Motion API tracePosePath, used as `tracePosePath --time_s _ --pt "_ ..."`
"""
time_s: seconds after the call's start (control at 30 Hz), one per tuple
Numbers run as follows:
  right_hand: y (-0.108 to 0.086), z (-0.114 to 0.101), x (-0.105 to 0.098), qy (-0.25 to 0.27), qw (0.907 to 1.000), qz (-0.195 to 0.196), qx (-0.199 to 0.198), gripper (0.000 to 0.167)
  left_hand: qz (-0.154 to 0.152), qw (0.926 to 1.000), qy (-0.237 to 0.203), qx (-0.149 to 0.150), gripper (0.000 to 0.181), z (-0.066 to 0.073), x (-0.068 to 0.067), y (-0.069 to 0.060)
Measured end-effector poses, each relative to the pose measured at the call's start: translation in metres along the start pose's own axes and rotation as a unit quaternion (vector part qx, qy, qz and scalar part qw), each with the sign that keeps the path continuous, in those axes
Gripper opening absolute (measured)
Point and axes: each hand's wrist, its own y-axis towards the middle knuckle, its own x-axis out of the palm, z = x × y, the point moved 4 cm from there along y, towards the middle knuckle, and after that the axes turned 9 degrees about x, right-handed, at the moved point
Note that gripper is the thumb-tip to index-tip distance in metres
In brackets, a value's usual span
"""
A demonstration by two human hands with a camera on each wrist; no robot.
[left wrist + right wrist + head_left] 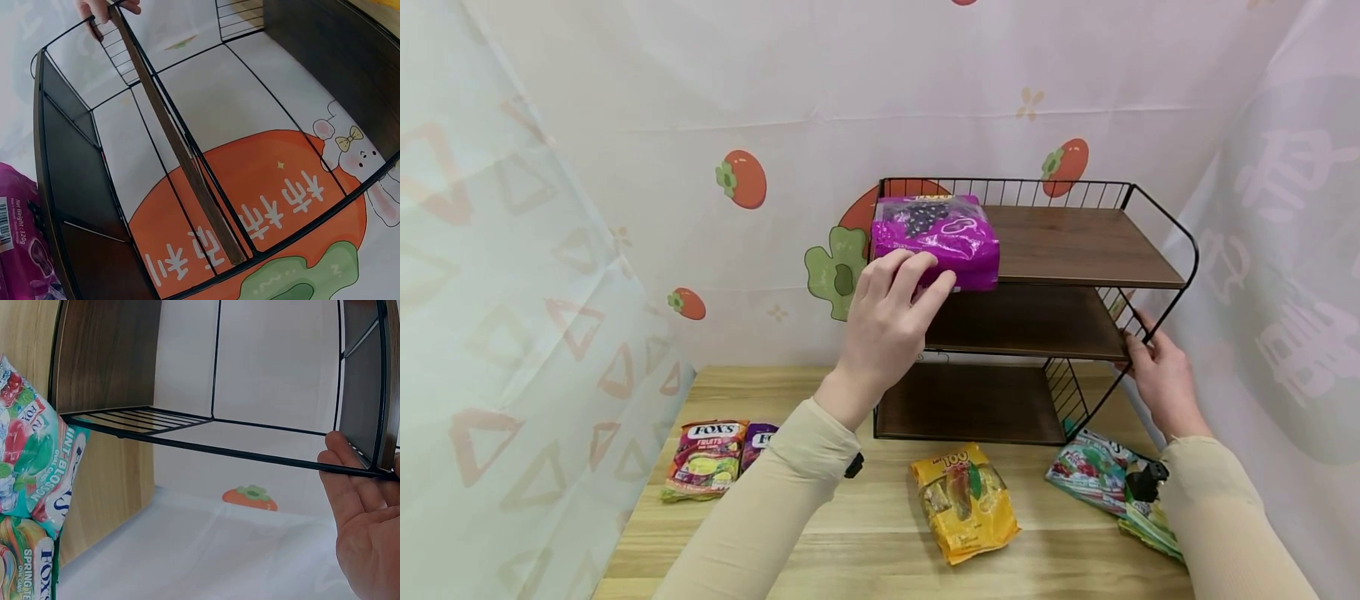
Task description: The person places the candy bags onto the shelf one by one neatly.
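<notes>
The left hand (891, 308) grasps the purple bag (936, 242), fingers bent, atop the rack (1037, 321) at left; the right hand (1167, 379) grips the rack's right side. Placing seems underway; next calls for gentle release.

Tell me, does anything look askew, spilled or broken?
I see no spill or breakage. The yellow bag looks askew, lying slanted on the table before the rack. The purple bag, at the rack's top left, seems to jut past the front edge, though the left fingers partly hide it.
</notes>
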Motion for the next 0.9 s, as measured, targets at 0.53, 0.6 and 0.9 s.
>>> tracePosePath --time_s 0.53,0.6,0.9 --pt "0.001 0.002 -0.001 -0.01 0.9999 0.003 0.003 0.057 -0.061 0.998 0.017 -0.006 0.038 0.001 0.009 -0.003" --pt "0.001 0.002 -0.001 -0.013 0.9999 0.004 0.002 0.056 -0.07 0.9974 0.014 -0.011 0.039 0.0 0.011 -0.004" --pt "0.001 0.001 -0.001 -0.02 0.9998 0.005 0.0 0.056 -0.087 0.9959 0.015 -0.021 0.041 -0.002 0.016 -0.006"
